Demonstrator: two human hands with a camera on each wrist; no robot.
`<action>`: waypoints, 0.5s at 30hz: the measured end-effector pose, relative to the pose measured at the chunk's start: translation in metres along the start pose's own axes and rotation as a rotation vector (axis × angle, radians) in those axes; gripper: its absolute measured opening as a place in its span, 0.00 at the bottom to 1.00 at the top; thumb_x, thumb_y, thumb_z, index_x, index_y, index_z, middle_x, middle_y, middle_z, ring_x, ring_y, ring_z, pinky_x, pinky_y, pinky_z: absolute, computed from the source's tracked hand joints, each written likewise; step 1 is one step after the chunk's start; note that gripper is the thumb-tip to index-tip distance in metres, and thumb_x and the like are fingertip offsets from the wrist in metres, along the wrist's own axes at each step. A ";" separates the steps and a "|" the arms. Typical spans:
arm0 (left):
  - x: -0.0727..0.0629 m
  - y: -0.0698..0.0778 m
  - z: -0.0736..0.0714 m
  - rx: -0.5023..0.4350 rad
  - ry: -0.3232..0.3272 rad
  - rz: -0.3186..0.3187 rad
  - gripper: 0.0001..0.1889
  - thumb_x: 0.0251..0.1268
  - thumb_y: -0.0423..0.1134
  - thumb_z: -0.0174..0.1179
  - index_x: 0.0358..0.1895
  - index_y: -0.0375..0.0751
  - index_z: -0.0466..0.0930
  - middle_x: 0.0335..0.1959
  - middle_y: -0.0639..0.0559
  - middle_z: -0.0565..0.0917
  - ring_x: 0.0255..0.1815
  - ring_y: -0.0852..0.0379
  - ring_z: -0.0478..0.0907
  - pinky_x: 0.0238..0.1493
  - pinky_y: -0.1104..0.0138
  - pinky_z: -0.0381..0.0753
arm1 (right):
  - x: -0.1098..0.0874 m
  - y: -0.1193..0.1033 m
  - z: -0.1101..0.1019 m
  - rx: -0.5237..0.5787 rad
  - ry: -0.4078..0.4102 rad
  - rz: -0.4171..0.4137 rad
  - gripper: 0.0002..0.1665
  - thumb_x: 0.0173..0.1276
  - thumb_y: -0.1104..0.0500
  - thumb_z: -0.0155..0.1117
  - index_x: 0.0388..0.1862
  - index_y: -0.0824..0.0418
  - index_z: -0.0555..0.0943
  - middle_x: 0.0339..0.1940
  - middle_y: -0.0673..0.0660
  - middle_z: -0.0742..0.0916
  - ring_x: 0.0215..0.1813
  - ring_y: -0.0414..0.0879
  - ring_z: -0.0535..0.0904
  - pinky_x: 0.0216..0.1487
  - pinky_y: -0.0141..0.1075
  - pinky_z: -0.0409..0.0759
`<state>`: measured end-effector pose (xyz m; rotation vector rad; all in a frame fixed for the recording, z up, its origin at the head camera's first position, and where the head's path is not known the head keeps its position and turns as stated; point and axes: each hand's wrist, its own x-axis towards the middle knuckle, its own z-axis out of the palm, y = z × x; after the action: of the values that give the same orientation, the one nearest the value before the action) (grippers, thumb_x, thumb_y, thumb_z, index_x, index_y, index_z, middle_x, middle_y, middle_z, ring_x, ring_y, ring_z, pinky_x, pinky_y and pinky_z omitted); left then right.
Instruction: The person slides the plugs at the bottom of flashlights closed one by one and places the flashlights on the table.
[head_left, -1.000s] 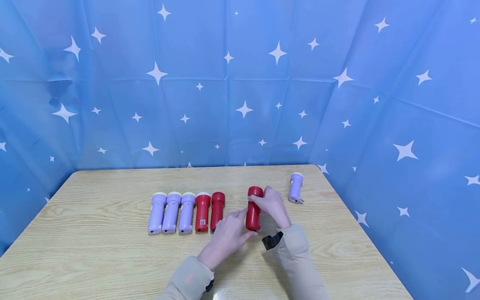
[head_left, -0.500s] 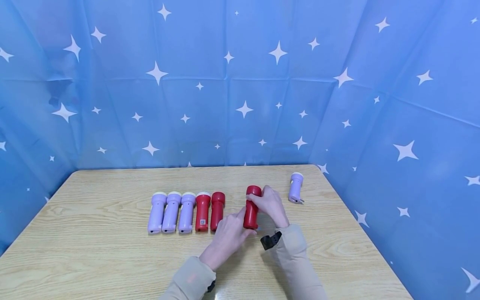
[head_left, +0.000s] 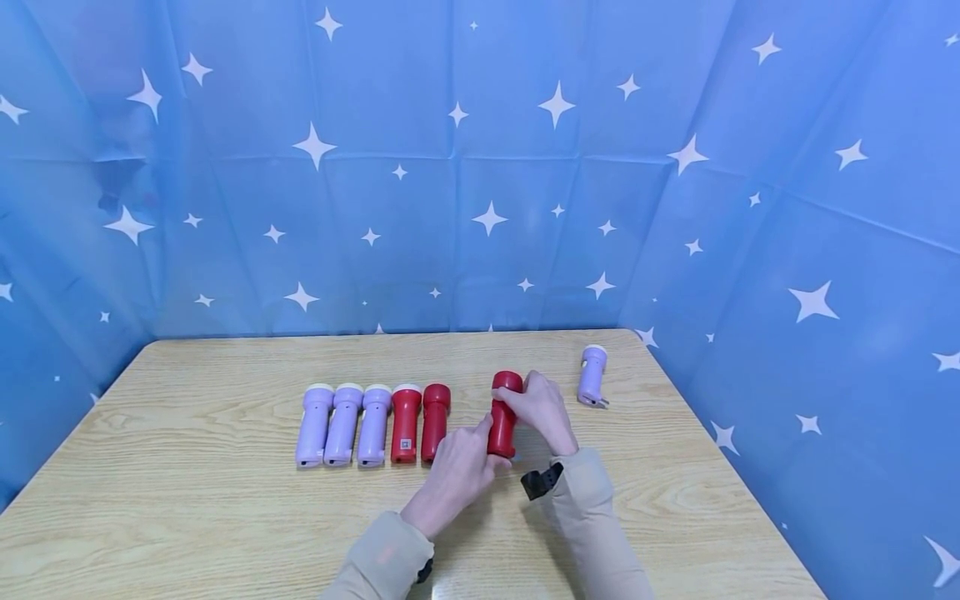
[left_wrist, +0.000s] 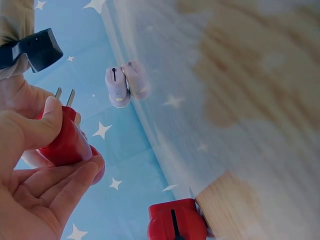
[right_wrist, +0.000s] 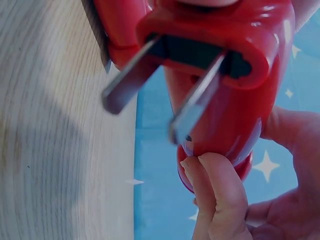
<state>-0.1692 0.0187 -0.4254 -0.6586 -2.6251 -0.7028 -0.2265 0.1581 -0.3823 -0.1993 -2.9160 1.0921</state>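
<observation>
Both hands hold a red flashlight [head_left: 503, 429] over the right-centre of the table in the head view. My right hand [head_left: 545, 410] grips its upper body near the head, fingers curled round it in the right wrist view. My left hand [head_left: 456, 468] holds the base end, with the thumb on one side and fingers on the other in the left wrist view. Two metal plug prongs [right_wrist: 200, 100] stick out of the base of the flashlight [right_wrist: 225, 115]. Left of the hands, another red flashlight [head_left: 434, 417] lies at the end of a row, its lower end near my left hand.
The row continues left with a white-rimmed red flashlight [head_left: 406, 412] and three purple flashlights [head_left: 372, 429]. A lone purple flashlight [head_left: 592, 375] lies at the back right of the wooden table [head_left: 225, 508]. A blue star-patterned curtain [head_left: 420, 208] hangs behind and right.
The held red flashlight has shifted slightly left, with my right hand moving along. My left hand has moved only slightly and stays at its base. The flashlights on the table have not moved.
</observation>
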 end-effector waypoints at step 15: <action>0.000 0.001 -0.001 0.072 -0.014 0.005 0.31 0.51 0.44 0.70 0.57 0.30 0.74 0.11 0.54 0.70 0.12 0.63 0.61 0.16 0.77 0.61 | 0.000 0.000 0.002 0.005 0.000 0.013 0.22 0.59 0.46 0.64 0.32 0.64 0.73 0.25 0.57 0.78 0.26 0.47 0.76 0.24 0.31 0.71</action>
<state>-0.1683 0.0191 -0.4239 -0.6512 -2.6474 -0.6013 -0.2271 0.1569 -0.3842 -0.2191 -2.9163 1.1004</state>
